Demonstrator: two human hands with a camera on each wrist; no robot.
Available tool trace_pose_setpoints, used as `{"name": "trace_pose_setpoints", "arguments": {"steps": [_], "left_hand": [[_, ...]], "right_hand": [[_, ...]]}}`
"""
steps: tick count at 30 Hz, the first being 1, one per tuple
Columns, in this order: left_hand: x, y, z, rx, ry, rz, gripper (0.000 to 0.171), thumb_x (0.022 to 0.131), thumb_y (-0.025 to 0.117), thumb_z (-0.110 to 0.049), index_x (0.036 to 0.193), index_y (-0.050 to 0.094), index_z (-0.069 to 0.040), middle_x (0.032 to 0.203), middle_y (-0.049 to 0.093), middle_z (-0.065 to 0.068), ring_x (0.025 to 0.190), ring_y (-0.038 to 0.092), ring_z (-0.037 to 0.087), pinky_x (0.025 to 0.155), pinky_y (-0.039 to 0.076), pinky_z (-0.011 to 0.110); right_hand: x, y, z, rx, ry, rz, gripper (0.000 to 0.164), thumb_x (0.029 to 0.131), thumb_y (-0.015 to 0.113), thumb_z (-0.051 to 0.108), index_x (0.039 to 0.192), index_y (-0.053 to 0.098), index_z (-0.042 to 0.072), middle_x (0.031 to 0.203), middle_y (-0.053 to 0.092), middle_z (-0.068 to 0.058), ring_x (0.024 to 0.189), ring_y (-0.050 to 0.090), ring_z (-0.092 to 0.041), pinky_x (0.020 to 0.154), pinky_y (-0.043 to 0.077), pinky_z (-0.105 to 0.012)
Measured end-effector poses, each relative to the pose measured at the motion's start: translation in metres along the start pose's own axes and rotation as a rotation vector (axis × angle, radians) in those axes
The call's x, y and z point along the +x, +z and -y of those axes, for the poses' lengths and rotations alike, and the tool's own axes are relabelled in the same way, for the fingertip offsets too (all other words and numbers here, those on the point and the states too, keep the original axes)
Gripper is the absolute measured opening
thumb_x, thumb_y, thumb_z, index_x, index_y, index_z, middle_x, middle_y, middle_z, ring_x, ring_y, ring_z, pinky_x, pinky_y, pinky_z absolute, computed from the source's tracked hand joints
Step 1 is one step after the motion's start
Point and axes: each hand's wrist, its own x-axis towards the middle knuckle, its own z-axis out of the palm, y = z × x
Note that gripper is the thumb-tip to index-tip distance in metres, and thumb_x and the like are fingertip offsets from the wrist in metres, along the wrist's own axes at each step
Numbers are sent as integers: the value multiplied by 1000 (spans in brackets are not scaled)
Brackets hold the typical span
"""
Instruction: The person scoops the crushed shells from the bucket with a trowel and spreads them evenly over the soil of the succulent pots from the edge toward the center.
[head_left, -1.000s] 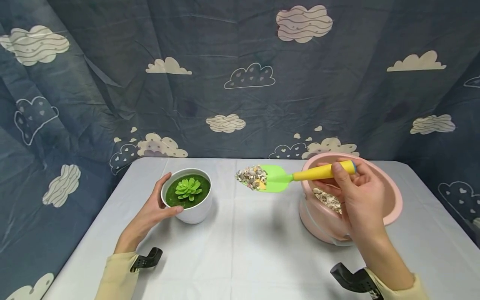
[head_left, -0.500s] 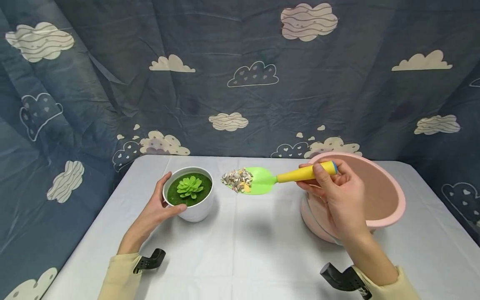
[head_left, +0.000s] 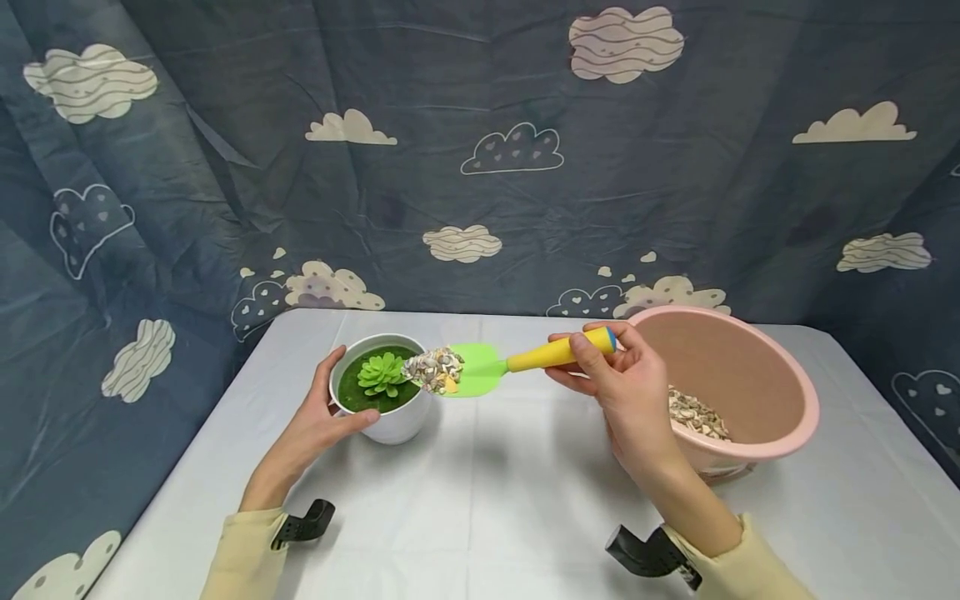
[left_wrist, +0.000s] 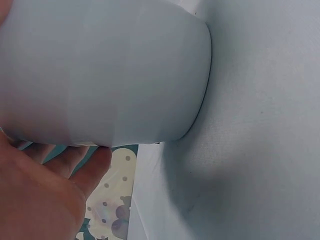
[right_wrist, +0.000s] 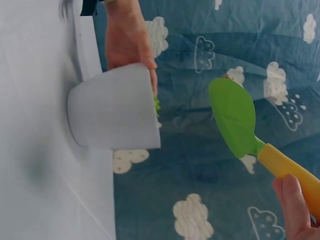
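My left hand (head_left: pixel 318 425) grips a white plant pot (head_left: pixel 393 427) from its left side, thumb at the near rim and fingers round the far side. A bright green succulent (head_left: pixel 382 375) sits on green filling inside it. In the left wrist view the pot's base (left_wrist: pixel 197 85) meets the white tabletop. My right hand (head_left: pixel 626 383) holds a toy trowel by its yellow handle (head_left: pixel 551 357). Its green blade (head_left: pixel 476 369) carries a heap of small shell-like chips (head_left: pixel 435 371). In the head view the blade tip overlaps the pot's right rim; the right wrist view shows the blade raised above the pot.
At the right stands a pink bucket (head_left: pixel 798 408), partly behind my right hand, with more chips (head_left: pixel 697 414) in it. A white cloth (head_left: pixel 510 533) covers the table. A dark cloud-print curtain (head_left: pixel 420 200) hangs along the back and sides.
My right hand has carried the loaded trowel leftward from over the bucket until its tip overlaps the pot. The left hand stays on the pot. The view has shifted slightly.
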Motion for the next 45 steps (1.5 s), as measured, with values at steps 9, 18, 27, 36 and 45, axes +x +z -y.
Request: {"name": "trace_pose_setpoints", "arguments": {"steps": [9,18,27,36,45], "left_hand": [[0,-3,5,-44,44,33,108,79,79,-8,157,6,-17,155,20,18,140,25,39,113,16,59],[6,-6,3,-101,66,82,110,79,79,-5,158,3,-17,153,21,18,141,23,37,112,15,58],[7,-6,6,-98,69,92,109,79,78,-5,158,4,-18,156,19,15,144,19,34,114,12,56],[6,-10,9,-100,90,114,109,80,78,-4,159,4,-17,158,17,13,145,16,32,114,12,57],[7,-10,9,-117,74,110,109,79,77,-4,159,4,-19,158,15,11,144,18,32,109,27,30]], "right_hand": [[11,19,-27,23,73,44,33,93,68,8,114,48,-8,106,69,-23,95,69,-35,78,55,-47],[25,34,-43,3,67,90,31,94,67,11,113,48,-4,109,67,-25,94,70,-33,79,56,-44],[34,37,-58,-16,48,112,26,95,65,9,113,48,-1,111,67,-25,92,71,-31,79,56,-44],[35,41,-68,7,48,140,25,96,64,7,113,49,-1,110,67,-25,91,70,-30,80,56,-44],[36,42,-73,2,34,168,25,96,64,8,114,49,-2,111,67,-24,92,70,-30,80,56,-44]]}}
